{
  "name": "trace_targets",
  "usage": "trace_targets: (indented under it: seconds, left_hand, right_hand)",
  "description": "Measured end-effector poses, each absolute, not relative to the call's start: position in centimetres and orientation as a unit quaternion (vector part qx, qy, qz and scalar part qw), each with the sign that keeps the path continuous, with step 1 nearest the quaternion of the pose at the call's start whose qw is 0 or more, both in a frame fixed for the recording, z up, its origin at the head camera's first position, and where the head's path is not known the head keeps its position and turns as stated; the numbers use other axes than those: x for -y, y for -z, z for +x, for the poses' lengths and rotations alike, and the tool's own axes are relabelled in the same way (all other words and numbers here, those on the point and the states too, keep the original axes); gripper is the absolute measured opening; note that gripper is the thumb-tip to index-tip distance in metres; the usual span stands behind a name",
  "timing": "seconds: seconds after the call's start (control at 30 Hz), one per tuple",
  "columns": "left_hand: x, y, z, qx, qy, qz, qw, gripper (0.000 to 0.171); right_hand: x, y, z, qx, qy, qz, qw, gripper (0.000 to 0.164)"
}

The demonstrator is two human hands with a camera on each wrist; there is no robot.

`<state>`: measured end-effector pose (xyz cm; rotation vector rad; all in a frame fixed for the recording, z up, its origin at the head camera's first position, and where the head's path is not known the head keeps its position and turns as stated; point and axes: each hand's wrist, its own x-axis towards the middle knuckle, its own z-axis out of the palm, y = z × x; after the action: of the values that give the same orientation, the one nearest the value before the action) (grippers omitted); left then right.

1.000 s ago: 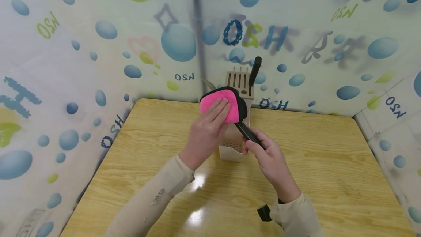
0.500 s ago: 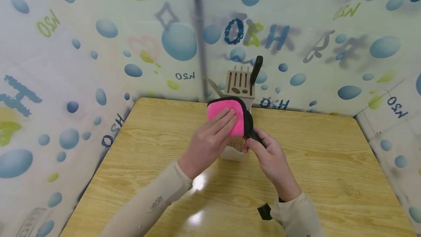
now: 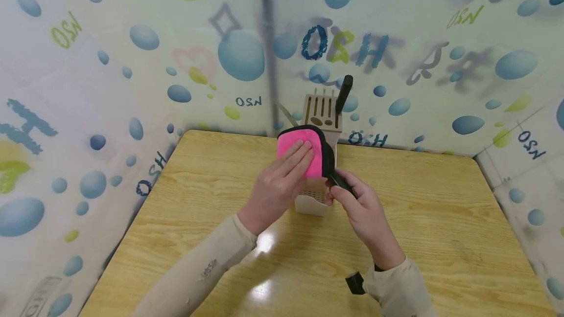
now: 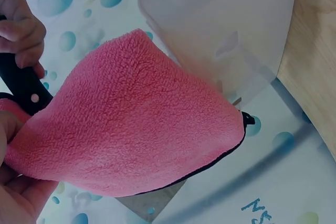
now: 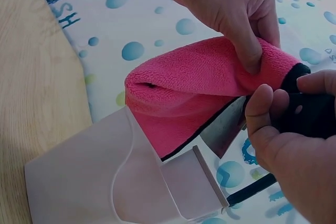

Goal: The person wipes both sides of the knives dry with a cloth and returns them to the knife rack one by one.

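My right hand grips the black handle of a kitchen knife. Its wide metal blade points away to the upper left in the head view, mostly hidden under a pink cloth with black edging. The cloth is folded over the blade, and my left hand pinches it there, fingers flat on top and thumb on the opposite side in the right wrist view. The blade's end sticks out past the cloth. Behind both hands stands a beige knife holder, partly covered by the cloth.
Another black-handled utensil stands in a slot at the holder's right side. The holder rests near the back of a wooden table. Patterned walls rise behind and at both sides.
My left hand first slid the cloth along the blade toward the handle, baring more of the blade's end, then moved slightly back toward the end. My right hand stays almost still.
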<state>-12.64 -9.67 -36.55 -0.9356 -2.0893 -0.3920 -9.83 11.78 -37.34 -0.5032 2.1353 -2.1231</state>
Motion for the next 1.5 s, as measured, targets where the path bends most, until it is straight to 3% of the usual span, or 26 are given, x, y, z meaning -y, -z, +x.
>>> trace_targets:
  seconds: [0.37,1.03,1.5]
  left_hand:
    - [10.8,36.3,-14.3,0.827,0.182,-0.331,0.416,0.045]
    - [13.1,36.0,-16.4,0.855,0.216,-0.262,0.393,0.044]
    - [11.2,36.0,-14.9,0.839,0.208,-0.321,0.388,0.043]
  right_hand:
    - [-12.3,37.8,-9.4,-0.705,0.679,-0.204,0.029,0.031]
    - [-13.3,38.1,-9.2,-0.709,0.662,-0.24,0.025,0.035]
    - [-13.4,37.6,-9.4,-0.719,0.665,-0.199,0.037,0.036]
